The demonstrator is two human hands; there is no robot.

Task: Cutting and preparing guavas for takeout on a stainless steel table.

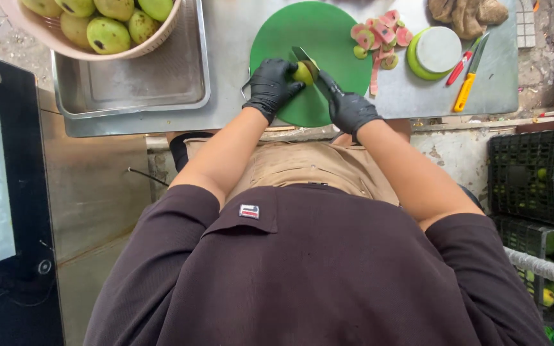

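Observation:
My left hand (273, 84), in a black glove, holds a small green fruit (302, 73) down on a round green cutting board (302, 32). My right hand (349, 107), also black-gloved, grips a knife (302, 55) whose blade lies across the top of the fruit. Pink-fleshed fruit slices (379, 35) are piled at the board's right edge on the steel counter (232, 25).
A basket of green fruit (97, 22) sits in a steel tray (142, 83) at the upper left. A green-and-white round container (434, 51), an orange-handled knife (469, 80), a red-handled tool (460, 67) and a brown cloth (466, 13) lie to the right. Black crates of green fruit (546, 173) stand at the right.

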